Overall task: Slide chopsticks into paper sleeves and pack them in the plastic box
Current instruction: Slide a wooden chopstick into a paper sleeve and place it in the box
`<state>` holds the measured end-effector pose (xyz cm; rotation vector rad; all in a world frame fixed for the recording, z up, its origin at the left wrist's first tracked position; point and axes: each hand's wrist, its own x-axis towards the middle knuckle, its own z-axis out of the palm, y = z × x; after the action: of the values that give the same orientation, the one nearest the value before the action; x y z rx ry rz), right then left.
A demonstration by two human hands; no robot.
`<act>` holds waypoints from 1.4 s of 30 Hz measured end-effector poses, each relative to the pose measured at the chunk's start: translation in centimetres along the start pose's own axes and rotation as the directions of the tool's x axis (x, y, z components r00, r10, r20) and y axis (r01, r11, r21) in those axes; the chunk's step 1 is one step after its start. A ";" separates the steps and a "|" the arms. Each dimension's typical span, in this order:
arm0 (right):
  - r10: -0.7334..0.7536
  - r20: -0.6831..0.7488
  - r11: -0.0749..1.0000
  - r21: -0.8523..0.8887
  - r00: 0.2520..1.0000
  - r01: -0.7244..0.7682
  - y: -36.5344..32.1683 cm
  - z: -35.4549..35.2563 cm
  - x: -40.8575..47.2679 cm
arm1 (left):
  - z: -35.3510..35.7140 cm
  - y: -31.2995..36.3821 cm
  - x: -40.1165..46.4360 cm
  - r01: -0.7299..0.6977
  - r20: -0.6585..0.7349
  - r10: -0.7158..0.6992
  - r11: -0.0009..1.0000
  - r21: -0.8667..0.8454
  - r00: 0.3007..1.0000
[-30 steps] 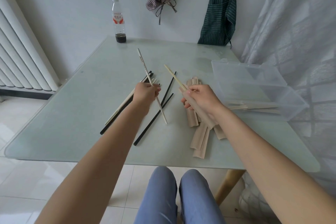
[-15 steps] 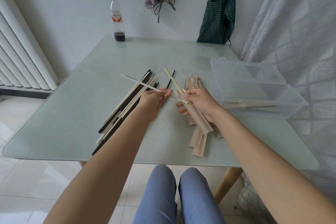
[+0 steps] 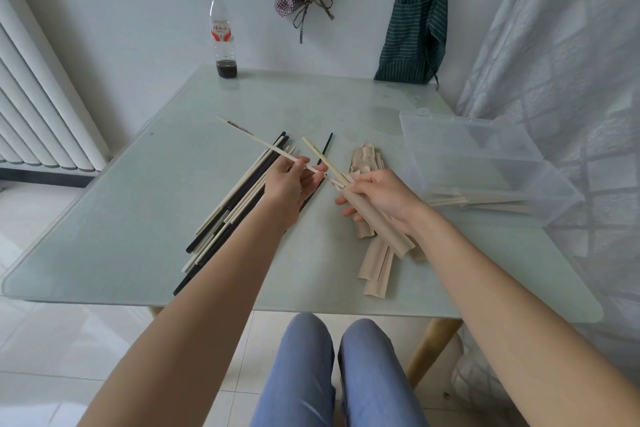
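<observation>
A: Step now is second stick going in. Left hand (image 3: 291,180) pinches a pale chopstick (image 3: 266,146) near its lower end, tip aimed at the mouth of the paper sleeve (image 3: 372,218). Right hand (image 3: 384,196) has its grip curled round that sleeve, which already carries one chopstick (image 3: 320,158) sticking out the top.

B: How to do it well?

A: I'd say keep the sleeve mouth open with the right thumb, line the new stick parallel to the one inside, then feed the tip in low and slow so the paper doesn't crumple or tear. Tip looks just short of the mouth, but hard to tell from this angle.

B: Look of the stuff?

A: Sleeve is tan kraft paper, thin, flat, held off the table (image 3: 138,204). More empty sleeves (image 3: 375,267) lie in a loose pile under the right hand. Loose pale and black chopsticks (image 3: 235,215) lie fanned beneath the left forearm. Clear plastic box (image 3: 485,163) sits open at the right, a few sleeved sets (image 3: 485,200) lying inside
</observation>
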<state>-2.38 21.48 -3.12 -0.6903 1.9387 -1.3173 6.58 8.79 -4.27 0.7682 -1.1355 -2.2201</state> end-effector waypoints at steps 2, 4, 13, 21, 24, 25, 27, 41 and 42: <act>-0.013 0.006 1.000 0.016 1.000 0.013 -0.1 0.0 0.0 | 0.0 -0.1 0.0 0.008 0.011 -0.009 0.996 0.091 1.000; -0.028 0.014 0.999 0.024 1.000 0.027 -0.1 0.0 0.1 | 0.1 -0.1 -0.1 0.010 0.046 -0.018 0.986 0.166 0.999; -0.064 0.046 0.996 -0.054 0.997 0.066 0.0 0.0 0.3 | 0.4 0.5 -0.5 -0.003 -0.020 0.008 0.969 0.247 1.000; -0.089 0.027 0.995 -0.045 0.996 0.090 -0.8 0.0 0.5 | 1.0 0.3 -0.7 0.026 0.002 -0.028 0.953 0.303 1.000; -0.090 0.030 0.991 -0.098 0.995 0.093 -1.0 -0.5 0.7 | 0.8 0.7 -0.3 -0.048 -0.107 0.071 0.977 0.208 0.992; -0.090 0.032 0.989 -0.112 0.995 0.093 -1.0 -0.6 0.7 | 0.8 0.7 -0.2 -0.059 -0.117 0.087 0.974 0.220 0.989; -0.097 0.034 0.986 -0.130 0.995 0.101 -1.1 -0.8 0.7 | 0.7 0.7 -0.3 -0.059 -0.090 0.087 0.960 0.275 0.992; -0.184 0.024 0.907 -0.382 0.983 0.179 -3.0 -1.3 0.5 | 1.4 -0.6 -0.4 -0.068 -0.010 0.073 0.961 0.267 0.997; -0.190 0.028 0.900 -0.394 0.981 0.186 -2.9 -1.5 0.5 | 1.4 -0.6 -0.5 -0.058 -0.007 0.062 0.962 0.266 0.998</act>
<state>-3.71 20.95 -0.12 -1.0934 2.2187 -1.0419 5.84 10.20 -3.97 0.8443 -1.4501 -2.0326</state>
